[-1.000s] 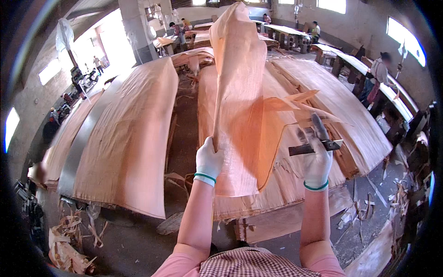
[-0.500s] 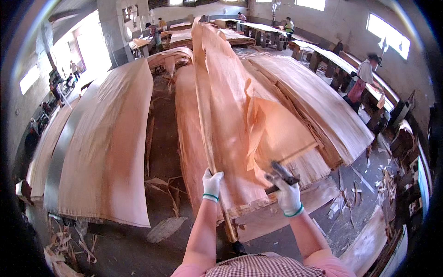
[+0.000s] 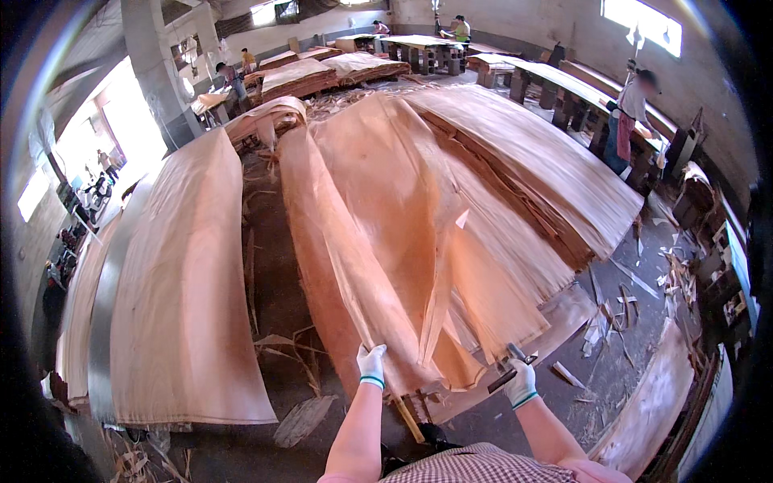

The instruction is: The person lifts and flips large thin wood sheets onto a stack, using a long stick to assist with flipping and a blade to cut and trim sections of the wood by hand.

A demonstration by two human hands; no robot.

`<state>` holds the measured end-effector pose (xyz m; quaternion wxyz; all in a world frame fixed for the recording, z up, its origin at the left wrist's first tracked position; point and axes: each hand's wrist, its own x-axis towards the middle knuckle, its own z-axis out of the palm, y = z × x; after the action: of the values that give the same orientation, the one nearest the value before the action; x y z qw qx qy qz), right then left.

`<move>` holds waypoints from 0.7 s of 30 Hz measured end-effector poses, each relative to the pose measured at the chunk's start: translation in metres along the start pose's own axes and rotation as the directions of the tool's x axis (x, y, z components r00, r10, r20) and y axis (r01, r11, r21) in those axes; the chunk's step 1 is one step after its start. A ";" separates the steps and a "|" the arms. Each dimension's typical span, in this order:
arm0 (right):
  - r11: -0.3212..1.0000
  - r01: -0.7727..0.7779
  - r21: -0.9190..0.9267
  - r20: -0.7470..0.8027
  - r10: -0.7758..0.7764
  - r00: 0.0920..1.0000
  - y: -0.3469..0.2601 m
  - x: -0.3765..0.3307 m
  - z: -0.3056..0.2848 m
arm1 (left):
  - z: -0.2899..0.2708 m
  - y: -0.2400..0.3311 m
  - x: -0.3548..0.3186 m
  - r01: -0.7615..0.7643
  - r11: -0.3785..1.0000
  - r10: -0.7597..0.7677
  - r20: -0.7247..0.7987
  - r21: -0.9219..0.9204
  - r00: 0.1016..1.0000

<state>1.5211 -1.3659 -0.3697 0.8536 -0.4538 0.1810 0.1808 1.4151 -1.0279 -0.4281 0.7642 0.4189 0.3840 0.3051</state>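
Observation:
My left hand (image 3: pixel 372 362), in a white glove with a green cuff, is closed at the near end of a thin wood veneer sheet (image 3: pixel 354 266) with a folded-up left edge. A narrow wooden stick (image 3: pixel 409 420) shows below that hand; whether the hand also grips it I cannot tell. My right hand (image 3: pixel 521 381), gloved alike, is closed around a dark flat-bladed tool (image 3: pixel 501 381), its exact kind partly hidden by the fingers. Just beyond the tool, an orange-brown veneer flap (image 3: pixel 491 290) curls over the stack. The sheet ripples in the middle.
Veneer stacks lie to the left (image 3: pixel 177 282) and right (image 3: pixel 539 161). Offcuts (image 3: pixel 624 314) litter the floor at right, near a loose veneer piece (image 3: pixel 644 402). A person (image 3: pixel 632 121) stands by a long bench at right; others work farther back.
The raised veneer has come down and spread over the stack, its tall far end now low. My right hand has moved slightly right and down with the tool. The whole view has shifted.

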 end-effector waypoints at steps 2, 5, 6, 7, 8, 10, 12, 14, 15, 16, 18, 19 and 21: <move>0.999 -0.038 0.023 -0.044 0.039 0.998 0.009 0.007 -0.015 | -0.006 0.000 0.003 0.037 0.999 -0.036 -0.021 0.002 0.999; 0.991 -0.071 0.116 -0.218 0.096 0.971 0.019 0.014 -0.042 | -0.009 0.004 0.001 0.161 0.987 -0.161 0.008 0.014 0.987; 0.990 -0.088 0.114 -0.232 0.113 0.966 0.024 0.015 -0.058 | -0.011 0.003 -0.002 0.236 0.972 -0.236 0.017 0.016 0.972; 0.988 -0.103 0.114 -0.245 0.128 0.961 0.030 0.016 -0.080 | -0.011 0.002 -0.004 0.309 0.951 -0.310 0.027 0.019 0.950; 0.986 -0.117 0.115 -0.257 0.143 0.956 0.037 0.016 -0.103 | -0.011 0.000 -0.006 0.378 0.925 -0.379 0.038 0.022 0.925; 0.840 -0.451 -0.302 -0.151 0.425 0.892 0.051 0.014 -0.141 | -0.009 -0.005 -0.010 0.461 0.886 -0.462 0.015 0.046 0.887; 0.457 -0.343 -0.821 -0.092 0.487 0.868 0.056 -0.044 -0.069 | -0.026 -0.008 -0.018 0.379 0.922 -0.376 -0.047 0.087 0.926; 0.490 -0.130 -0.862 0.209 0.577 0.790 0.093 -0.052 -0.080 | -0.005 -0.019 -0.026 0.297 0.948 -0.297 -0.023 0.117 0.955; 0.456 -0.164 -0.875 0.201 0.649 0.733 0.097 -0.068 -0.048 | -0.011 -0.022 -0.027 0.272 0.954 -0.269 -0.044 0.123 0.962; 0.420 -0.195 -0.886 0.188 0.710 0.678 0.090 -0.090 -0.002 | -0.015 -0.025 -0.026 0.250 0.959 -0.245 -0.056 0.129 0.968; 0.444 -0.339 -0.829 0.245 0.835 0.494 0.096 -0.102 0.038 | -0.007 -0.024 -0.021 0.283 0.950 -0.291 0.040 0.134 0.956; 0.442 -0.296 -0.847 0.246 0.819 0.519 0.129 -0.087 0.015 | 0.001 -0.024 -0.021 0.295 0.940 -0.304 0.024 0.173 0.953; 0.453 -0.211 -0.866 0.296 0.804 0.515 0.126 -0.105 0.044 | -0.020 -0.020 -0.019 0.278 0.923 -0.267 -0.078 0.267 0.961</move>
<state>1.3772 -1.2781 -0.3864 0.4797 -0.5701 -0.0966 0.6600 1.3913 -1.0438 -0.4470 0.7256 0.4575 0.4923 0.1478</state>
